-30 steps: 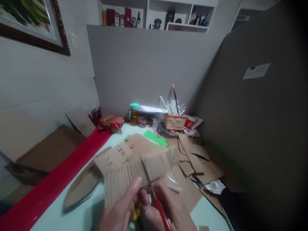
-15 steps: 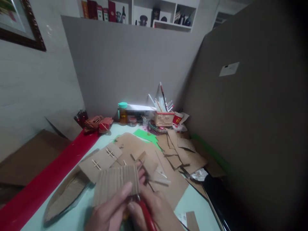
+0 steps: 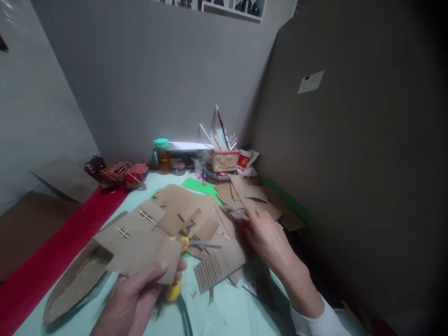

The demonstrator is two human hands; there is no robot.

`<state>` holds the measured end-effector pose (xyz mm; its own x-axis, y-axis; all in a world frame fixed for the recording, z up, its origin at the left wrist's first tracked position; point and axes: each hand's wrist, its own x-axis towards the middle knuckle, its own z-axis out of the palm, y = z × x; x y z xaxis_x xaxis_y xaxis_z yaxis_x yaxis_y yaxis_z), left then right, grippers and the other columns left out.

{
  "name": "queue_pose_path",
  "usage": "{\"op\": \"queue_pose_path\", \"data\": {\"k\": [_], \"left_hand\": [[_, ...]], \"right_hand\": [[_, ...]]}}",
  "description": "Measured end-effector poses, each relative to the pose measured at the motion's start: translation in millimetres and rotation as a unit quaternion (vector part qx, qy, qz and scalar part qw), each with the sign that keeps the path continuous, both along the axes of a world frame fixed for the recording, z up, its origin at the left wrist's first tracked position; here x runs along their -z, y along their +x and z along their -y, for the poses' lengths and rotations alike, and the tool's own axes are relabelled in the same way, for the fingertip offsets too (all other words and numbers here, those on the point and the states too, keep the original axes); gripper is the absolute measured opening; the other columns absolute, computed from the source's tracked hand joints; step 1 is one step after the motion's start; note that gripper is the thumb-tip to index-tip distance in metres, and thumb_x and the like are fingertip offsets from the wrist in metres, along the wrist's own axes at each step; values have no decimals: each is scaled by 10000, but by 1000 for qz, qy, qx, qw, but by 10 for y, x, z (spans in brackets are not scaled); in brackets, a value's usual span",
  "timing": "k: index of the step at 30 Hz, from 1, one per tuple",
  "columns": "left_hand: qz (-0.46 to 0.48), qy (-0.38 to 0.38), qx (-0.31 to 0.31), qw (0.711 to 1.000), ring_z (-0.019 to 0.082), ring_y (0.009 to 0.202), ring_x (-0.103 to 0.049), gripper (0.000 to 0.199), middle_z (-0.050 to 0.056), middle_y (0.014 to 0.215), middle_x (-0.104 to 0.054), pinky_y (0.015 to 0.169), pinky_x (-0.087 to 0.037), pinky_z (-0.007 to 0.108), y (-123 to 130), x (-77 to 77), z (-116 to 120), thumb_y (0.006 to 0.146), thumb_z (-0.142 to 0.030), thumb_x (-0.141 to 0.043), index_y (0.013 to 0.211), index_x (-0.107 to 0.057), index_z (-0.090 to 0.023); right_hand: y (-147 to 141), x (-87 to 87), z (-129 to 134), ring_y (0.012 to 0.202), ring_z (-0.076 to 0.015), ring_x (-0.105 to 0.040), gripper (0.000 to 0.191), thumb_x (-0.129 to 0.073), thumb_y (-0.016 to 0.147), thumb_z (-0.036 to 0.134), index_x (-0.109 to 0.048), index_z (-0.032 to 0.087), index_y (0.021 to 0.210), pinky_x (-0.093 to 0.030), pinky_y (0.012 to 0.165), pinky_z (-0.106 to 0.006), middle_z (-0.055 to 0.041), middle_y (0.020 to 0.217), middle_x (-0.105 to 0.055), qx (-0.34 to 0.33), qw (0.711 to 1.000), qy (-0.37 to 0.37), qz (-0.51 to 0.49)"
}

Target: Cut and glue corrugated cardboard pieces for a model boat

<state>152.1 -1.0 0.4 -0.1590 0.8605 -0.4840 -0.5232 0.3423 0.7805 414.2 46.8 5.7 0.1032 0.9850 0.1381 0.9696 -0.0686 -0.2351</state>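
My left hand (image 3: 142, 284) grips a flat tan cardboard piece (image 3: 145, 252), thumb on top and fingers beneath its right end. Just behind this hand lies a yellow tool (image 3: 173, 291) with a thin metal part and a dark cord-like tail; the cardboard partly hides it. My right hand (image 3: 264, 233) is stretched forward over the cardboard scraps, fingers curled down. At its fingertips is a pale, shiny thing (image 3: 240, 213), too blurred to name. A ridged corrugated cardboard piece (image 3: 220, 266) rests on the table between my hands.
A boat-shaped cardboard piece (image 3: 79, 284) lies at the left, beside a card with crossed sticks (image 3: 131, 224). Cardboard scraps (image 3: 175, 205) and a clear set square (image 3: 222, 228) cover the middle. Behind stand a teal-lidded bottle (image 3: 163, 156) and a pen box (image 3: 225, 161). A dark panel (image 3: 332, 140) borders the right.
My hands have parted. The ridged piece now lies on the table, and my left hand has a flat piece instead. My right hand moved forward and right; its red-handled tool is out of sight.
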Motion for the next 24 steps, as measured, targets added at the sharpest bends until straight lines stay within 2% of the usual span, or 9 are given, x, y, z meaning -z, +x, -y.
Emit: {"op": "queue_pose_path", "data": {"k": [4,7,9,13,16,18,20,22,24], "left_hand": [[-12,42,23,999,227,771,-688,325,43,829,-752,643,-648,309,-83,74,1,582,-141,-890,851,-710,-170],[-11,56,27,998,182,636,-618,361,-40,722,-672,510,-580,276,-130,79,1,569,-165,-927,754,-624,-231],[-11,55,48,997,144,559,-542,375,-64,634,-595,469,-524,238,-126,45,15,607,-207,-933,692,-569,-235],[-25,79,104,991,115,530,-447,273,-36,616,-575,468,-466,206,-32,-68,65,749,-343,-866,703,-627,-218],[-35,88,104,990,128,543,-480,226,-1,696,-676,477,-461,208,48,-129,96,784,-374,-832,910,-713,-229],[-30,84,94,992,142,532,-514,349,24,739,-732,481,-482,220,74,-145,112,820,-419,-796,1103,-712,-232],[-11,78,64,995,167,597,-628,342,54,830,-789,549,-556,221,76,-147,127,847,-437,-773,1115,-719,-232],[9,52,22,998,208,870,-757,275,61,1024,-824,690,-616,197,65,-142,142,821,-385,-807,1059,-754,-256],[15,24,-2,1000,242,1158,-728,343,24,1173,-810,797,-620,177,51,-134,154,715,-306,-894,1040,-786,-290]], "right_hand": [[-126,-44,51,1047,-227,-640,73,-621,1005,152,-673,168,1053,-541,913,-425,-54,1103,-671,-36,998,-19,47],[-222,-133,153,1042,-218,-633,20,-688,969,203,-694,200,989,-505,911,-366,-27,1056,-690,-160,985,-54,21],[-250,-144,202,1039,-248,-630,170,-815,855,224,-713,213,991,-479,896,-365,-31,1036,-699,-223,971,-85,2],[-167,-65,201,976,-307,-606,284,-813,752,76,-715,168,1002,-441,810,-400,-105,1023,-666,-219,970,-100,-32],[-12,-69,188,925,-263,-597,201,-654,843,25,-700,195,940,-430,793,-371,-76,964,-641,-227,965,-82,-98],[92,-139,212,927,-237,-608,205,-558,948,84,-705,223,984,-452,814,-352,-60,972,-646,-264,947,-77,-163],[165,-232,250,996,-234,-633,199,-549,1015,207,-725,259,1092,-478,890,-351,-52,1048,-691,-317,916,-86,-231],[186,-310,280,1066,-241,-646,223,-612,1010,304,-732,300,1198,-475,963,-359,-34,1132,-729,-352,885,-102,-287],[142,-350,282,1041,-239,-651,281,-688,968,318,-725,314,1247,-487,927,-347,-23,1114,-740,-355,865,-118,-335]]}}
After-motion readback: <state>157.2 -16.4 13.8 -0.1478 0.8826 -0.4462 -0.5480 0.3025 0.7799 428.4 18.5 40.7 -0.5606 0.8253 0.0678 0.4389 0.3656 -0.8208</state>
